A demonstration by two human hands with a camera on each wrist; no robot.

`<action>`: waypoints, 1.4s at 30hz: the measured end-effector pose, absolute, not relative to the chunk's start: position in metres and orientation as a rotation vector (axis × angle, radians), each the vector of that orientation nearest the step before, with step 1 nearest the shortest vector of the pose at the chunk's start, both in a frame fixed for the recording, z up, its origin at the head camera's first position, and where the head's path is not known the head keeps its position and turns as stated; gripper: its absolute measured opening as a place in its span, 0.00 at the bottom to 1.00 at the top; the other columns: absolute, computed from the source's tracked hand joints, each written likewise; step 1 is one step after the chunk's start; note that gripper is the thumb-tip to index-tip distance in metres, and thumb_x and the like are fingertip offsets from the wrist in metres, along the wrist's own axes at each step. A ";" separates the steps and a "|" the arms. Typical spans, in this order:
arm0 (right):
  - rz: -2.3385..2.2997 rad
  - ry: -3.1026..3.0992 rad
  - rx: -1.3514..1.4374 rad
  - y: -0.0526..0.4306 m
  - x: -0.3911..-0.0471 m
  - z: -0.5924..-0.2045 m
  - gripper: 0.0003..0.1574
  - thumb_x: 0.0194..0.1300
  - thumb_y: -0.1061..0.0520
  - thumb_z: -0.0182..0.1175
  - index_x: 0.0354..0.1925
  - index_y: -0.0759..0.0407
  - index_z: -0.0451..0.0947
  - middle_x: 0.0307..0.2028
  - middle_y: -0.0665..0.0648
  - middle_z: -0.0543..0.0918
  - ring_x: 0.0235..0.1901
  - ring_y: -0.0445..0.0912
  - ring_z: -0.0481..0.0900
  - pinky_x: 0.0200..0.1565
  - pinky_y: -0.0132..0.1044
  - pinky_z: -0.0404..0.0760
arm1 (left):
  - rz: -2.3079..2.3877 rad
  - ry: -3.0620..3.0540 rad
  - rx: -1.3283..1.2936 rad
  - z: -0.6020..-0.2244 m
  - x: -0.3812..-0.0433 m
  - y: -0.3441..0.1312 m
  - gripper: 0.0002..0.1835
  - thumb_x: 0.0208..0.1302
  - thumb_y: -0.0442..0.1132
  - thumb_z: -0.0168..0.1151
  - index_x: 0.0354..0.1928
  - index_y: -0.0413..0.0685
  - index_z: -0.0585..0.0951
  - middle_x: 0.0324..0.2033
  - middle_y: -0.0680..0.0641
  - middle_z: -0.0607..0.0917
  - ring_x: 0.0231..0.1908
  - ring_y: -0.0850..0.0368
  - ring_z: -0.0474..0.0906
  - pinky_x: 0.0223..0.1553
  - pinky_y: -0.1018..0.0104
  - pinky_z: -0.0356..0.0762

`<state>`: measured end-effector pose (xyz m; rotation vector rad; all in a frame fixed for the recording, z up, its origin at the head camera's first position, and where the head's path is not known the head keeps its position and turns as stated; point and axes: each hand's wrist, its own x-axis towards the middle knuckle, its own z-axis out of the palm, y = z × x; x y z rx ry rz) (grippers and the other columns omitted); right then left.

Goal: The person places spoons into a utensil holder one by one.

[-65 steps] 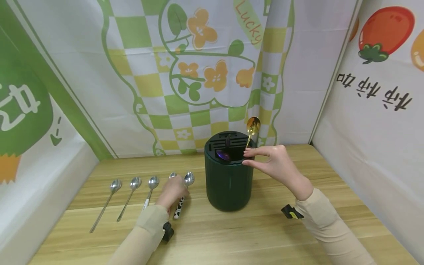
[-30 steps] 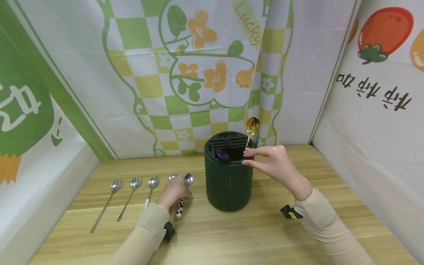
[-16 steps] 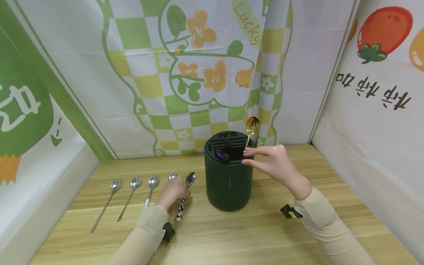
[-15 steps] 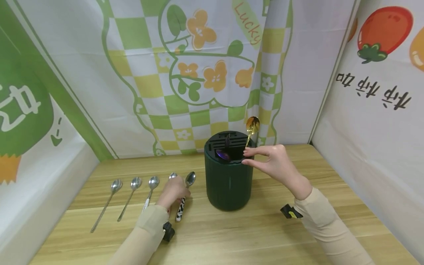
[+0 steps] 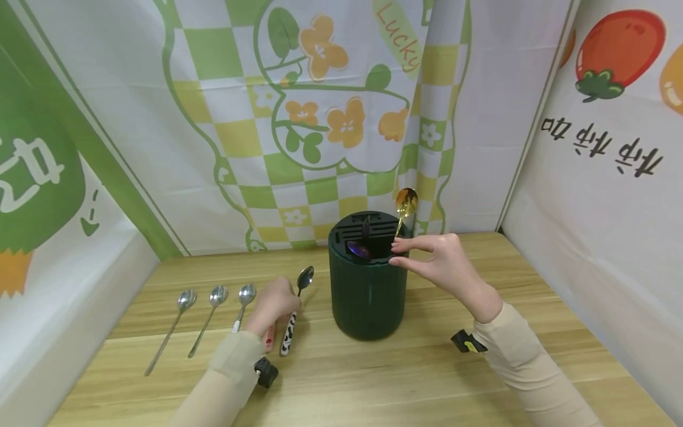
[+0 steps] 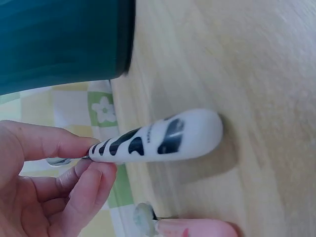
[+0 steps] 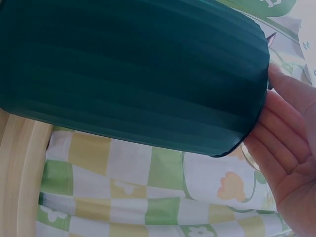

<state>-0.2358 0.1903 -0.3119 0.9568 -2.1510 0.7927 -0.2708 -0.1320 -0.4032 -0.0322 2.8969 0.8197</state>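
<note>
In the head view my left hand pinches a spoon with a cow-print handle near its neck; its dark bowl leans up and right. The left wrist view shows thumb and fingers around the top of the handle. A pink-handled spoon lies partly under that hand. My right hand is at the rim of a dark green utensil holder, thumb and forefinger close together at the stem of a gold spoon standing in it. A purple spoon also stands in the holder.
Three silver spoons lie in a row on the left of the wooden table: a plain one, another, and one with a white handle. A patterned curtain hangs behind, close to the holder.
My left hand has shifted slightly left and back, with the cow-print spoon's bowl tipping up and moving back. More of the pink handle shows. The right hand has held still at the holder.
</note>
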 end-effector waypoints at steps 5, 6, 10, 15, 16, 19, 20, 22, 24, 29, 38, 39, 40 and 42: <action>0.795 -2.143 0.962 0.190 -0.236 -0.312 0.13 0.47 0.48 0.67 0.33 0.49 0.84 0.36 0.46 0.84 0.39 0.33 0.79 0.41 0.31 0.78 | 0.854 2.926 0.012 -0.396 -0.267 -0.133 0.17 0.40 0.34 0.62 0.07 0.50 0.64 0.05 0.53 0.67 0.07 0.62 0.60 0.08 0.73 0.58; 0.794 -2.142 0.963 0.190 -0.236 -0.312 0.13 0.47 0.48 0.67 0.33 0.49 0.84 0.35 0.46 0.84 0.39 0.33 0.79 0.41 0.31 0.78 | 0.854 2.932 0.017 -0.394 -0.266 -0.133 0.17 0.40 0.34 0.62 0.07 0.50 0.65 0.05 0.53 0.68 0.08 0.61 0.62 0.08 0.73 0.59; 0.784 -2.144 0.962 0.190 -0.235 -0.311 0.13 0.47 0.48 0.67 0.33 0.49 0.84 0.35 0.47 0.84 0.39 0.34 0.80 0.42 0.28 0.76 | 0.838 2.957 0.034 -0.389 -0.264 -0.133 0.13 0.42 0.35 0.63 0.09 0.47 0.70 0.07 0.52 0.72 0.11 0.58 0.71 0.11 0.72 0.64; 0.785 -2.147 0.958 0.190 -0.235 -0.311 0.13 0.47 0.48 0.67 0.33 0.48 0.84 0.35 0.46 0.84 0.39 0.33 0.79 0.42 0.28 0.76 | 0.863 2.968 0.048 -0.382 -0.261 -0.134 0.16 0.47 0.35 0.60 0.08 0.48 0.68 0.07 0.50 0.73 0.12 0.55 0.73 0.10 0.72 0.59; 0.787 -2.146 0.957 0.190 -0.236 -0.312 0.13 0.47 0.47 0.67 0.33 0.48 0.84 0.35 0.46 0.84 0.39 0.33 0.79 0.43 0.29 0.76 | 0.867 2.975 0.051 -0.380 -0.260 -0.135 0.16 0.47 0.35 0.60 0.08 0.48 0.68 0.08 0.50 0.73 0.12 0.56 0.72 0.10 0.72 0.59; 0.792 -2.152 0.952 0.190 -0.236 -0.312 0.13 0.47 0.47 0.66 0.33 0.48 0.84 0.36 0.45 0.84 0.40 0.32 0.79 0.44 0.29 0.76 | 0.864 3.005 0.074 -0.375 -0.260 -0.137 0.14 0.48 0.36 0.60 0.10 0.48 0.69 0.10 0.50 0.75 0.12 0.58 0.70 0.11 0.71 0.59; 0.792 -2.153 0.951 0.190 -0.236 -0.312 0.13 0.47 0.46 0.66 0.33 0.47 0.84 0.36 0.45 0.84 0.40 0.32 0.79 0.44 0.29 0.76 | 0.867 3.010 0.078 -0.373 -0.259 -0.137 0.13 0.48 0.37 0.60 0.11 0.48 0.70 0.11 0.50 0.76 0.13 0.59 0.71 0.12 0.70 0.60; 0.795 -2.154 0.951 0.190 -0.236 -0.312 0.13 0.47 0.46 0.66 0.33 0.47 0.84 0.36 0.45 0.84 0.40 0.32 0.79 0.44 0.29 0.76 | 0.857 3.027 0.085 -0.369 -0.259 -0.138 0.10 0.48 0.38 0.61 0.14 0.47 0.73 0.14 0.49 0.78 0.15 0.58 0.73 0.14 0.69 0.64; 0.798 -2.155 0.951 0.190 -0.236 -0.312 0.13 0.47 0.47 0.66 0.33 0.47 0.84 0.36 0.45 0.84 0.40 0.32 0.79 0.44 0.29 0.76 | 0.864 3.031 0.092 -0.365 -0.258 -0.139 0.08 0.48 0.39 0.61 0.17 0.47 0.75 0.16 0.49 0.79 0.16 0.58 0.74 0.14 0.68 0.66; 0.803 -2.153 0.953 0.190 -0.236 -0.312 0.13 0.46 0.47 0.67 0.33 0.48 0.84 0.35 0.45 0.84 0.39 0.32 0.79 0.44 0.29 0.76 | 0.880 3.058 0.117 -0.354 -0.256 -0.139 0.06 0.48 0.40 0.62 0.19 0.48 0.77 0.17 0.50 0.80 0.16 0.60 0.74 0.17 0.67 0.67; 0.806 -2.166 0.945 0.190 -0.237 -0.312 0.13 0.46 0.46 0.67 0.33 0.47 0.84 0.35 0.44 0.84 0.39 0.31 0.79 0.44 0.30 0.76 | 0.944 3.085 0.143 -0.338 -0.251 -0.136 0.07 0.49 0.39 0.61 0.18 0.48 0.77 0.16 0.52 0.80 0.15 0.62 0.76 0.16 0.67 0.69; 0.807 -2.167 0.944 0.190 -0.237 -0.311 0.13 0.46 0.46 0.67 0.33 0.47 0.84 0.35 0.44 0.84 0.39 0.31 0.79 0.44 0.29 0.76 | 0.949 3.089 0.141 -0.336 -0.251 -0.136 0.08 0.49 0.39 0.60 0.17 0.48 0.77 0.16 0.52 0.80 0.15 0.61 0.76 0.16 0.67 0.69; 0.809 -2.170 0.942 0.190 -0.237 -0.311 0.13 0.46 0.46 0.67 0.33 0.47 0.84 0.35 0.43 0.84 0.39 0.31 0.79 0.44 0.29 0.76 | 0.949 3.093 0.141 -0.334 -0.250 -0.135 0.08 0.50 0.40 0.60 0.17 0.49 0.76 0.15 0.52 0.80 0.15 0.61 0.76 0.15 0.67 0.68; 0.815 -2.174 0.940 0.190 -0.237 -0.311 0.13 0.46 0.46 0.67 0.33 0.47 0.84 0.35 0.43 0.84 0.39 0.31 0.79 0.44 0.29 0.76 | 0.933 3.131 0.157 -0.331 -0.250 -0.135 0.09 0.49 0.41 0.61 0.16 0.50 0.76 0.15 0.53 0.80 0.15 0.61 0.75 0.16 0.67 0.68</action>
